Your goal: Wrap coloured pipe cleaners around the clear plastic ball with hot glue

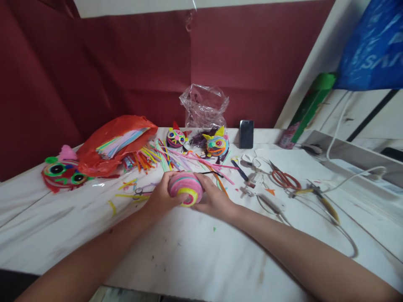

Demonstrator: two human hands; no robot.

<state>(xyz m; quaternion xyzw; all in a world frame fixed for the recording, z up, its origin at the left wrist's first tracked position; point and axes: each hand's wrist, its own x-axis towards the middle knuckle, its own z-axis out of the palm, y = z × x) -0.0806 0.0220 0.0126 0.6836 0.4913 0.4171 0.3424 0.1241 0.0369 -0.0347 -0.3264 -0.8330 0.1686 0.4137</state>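
Note:
Between my two hands is a rounded craft piece [185, 184] wound in pink, with a yellow ring and a magenta ring on the side toward me. My left hand [163, 193] wraps its left side, the thumb lying across the lower front by the yellow ring. Around its right side curl the fingers of my right hand [214, 195]. The piece is held just above the white table [189, 251]. Loose pipe cleaners [201, 161] lie right behind it, and a pair of small scissors [140, 193] is left of my left hand.
A red bag [126, 126] of pipe cleaners and finished animal faces [64, 170] stand at the left and back. A phone [246, 134] leans behind. To the right lie a glue gun [267, 201], orange-handled scissors [285, 178], pliers [325, 205] and a trailing cord [349, 243].

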